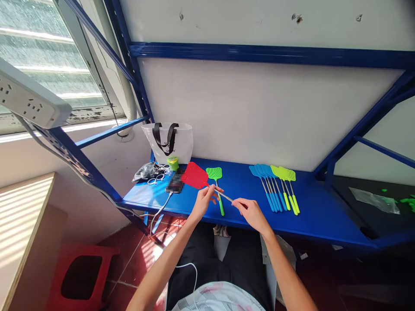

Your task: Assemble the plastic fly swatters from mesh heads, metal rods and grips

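Note:
A red fly swatter (195, 176) is held up over the front of the blue shelf (240, 220). Its flat head points up and to the left. My left hand (206, 199) is closed around its neck, just below the head. At the other end of the metal rod, my right hand (251, 211) grips the swatter and hides its handle. Behind my hands a green fly swatter (214, 173) lies on the shelf, its shaft partly covered by my left fingers. To the right are several blue fly swatters (266, 172) and several yellow-green fly swatters (285, 174), handles toward me.
At the shelf's left stand a white bag (184, 142) and a small green tin (173, 163). Scissors (152, 181), a plastic packet (142, 172) and a blurred dark object (175, 183) lie there too. A power strip (35, 97) hangs at the left; a red stool (53, 280) stands below.

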The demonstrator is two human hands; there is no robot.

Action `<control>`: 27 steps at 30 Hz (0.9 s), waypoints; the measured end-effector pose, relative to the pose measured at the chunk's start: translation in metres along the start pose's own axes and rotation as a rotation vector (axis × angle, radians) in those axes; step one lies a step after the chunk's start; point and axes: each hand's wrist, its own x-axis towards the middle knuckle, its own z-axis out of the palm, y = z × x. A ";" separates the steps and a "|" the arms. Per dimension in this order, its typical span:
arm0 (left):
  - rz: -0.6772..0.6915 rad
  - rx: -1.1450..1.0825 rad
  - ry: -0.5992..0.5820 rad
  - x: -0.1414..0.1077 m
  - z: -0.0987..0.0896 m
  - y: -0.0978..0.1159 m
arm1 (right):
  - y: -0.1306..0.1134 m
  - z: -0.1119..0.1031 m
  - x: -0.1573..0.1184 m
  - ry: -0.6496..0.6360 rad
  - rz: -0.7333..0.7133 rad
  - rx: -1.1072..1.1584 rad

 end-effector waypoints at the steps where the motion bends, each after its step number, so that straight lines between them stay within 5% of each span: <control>1: -0.007 -0.010 -0.007 -0.001 0.002 -0.002 | 0.000 0.002 0.000 0.008 0.002 0.003; 10: -0.092 -0.004 -0.178 -0.018 0.032 -0.022 | -0.002 0.020 0.002 0.090 -0.003 0.005; 21: -0.083 0.029 -0.274 -0.008 0.009 -0.004 | -0.005 0.017 0.002 0.013 0.054 0.196; 27: -0.071 -0.001 -0.165 -0.008 0.015 -0.004 | -0.003 0.021 0.002 -0.045 0.083 0.262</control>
